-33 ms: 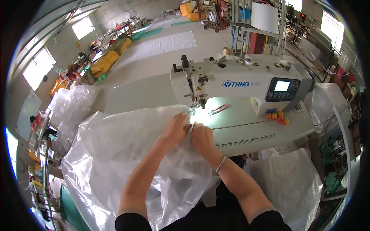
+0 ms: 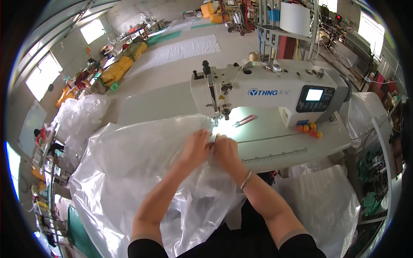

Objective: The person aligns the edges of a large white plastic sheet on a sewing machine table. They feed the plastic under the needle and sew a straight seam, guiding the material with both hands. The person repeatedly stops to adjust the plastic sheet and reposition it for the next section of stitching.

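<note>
A large translucent plastic sheet (image 2: 129,146) covers the left part of the sewing table and hangs over the front. Its right edge runs up toward the needle area of a white sewing machine (image 2: 262,92), where a bright lamp glares. My left hand (image 2: 198,147) lies on the sheet near that edge, fingers bent and closed on the plastic. Beside it, my right hand (image 2: 225,150) is closed in a pinch on the edge; the fingertips are partly hidden. Right of the needle lies a small cutter with a red handle (image 2: 245,121).
Several orange and yellow balls (image 2: 310,128) sit by the machine's base. A printed ruler scale (image 2: 275,156) runs along the table's front. More clear plastic (image 2: 320,206) hangs at the right, and bunched plastic (image 2: 81,114) stands at the left. A white thread cone (image 2: 295,19) is behind the machine.
My left hand has drawn back slightly toward me from the needle area. The sheet's upper edge near the needle has shifted a little; my right hand has barely moved.
</note>
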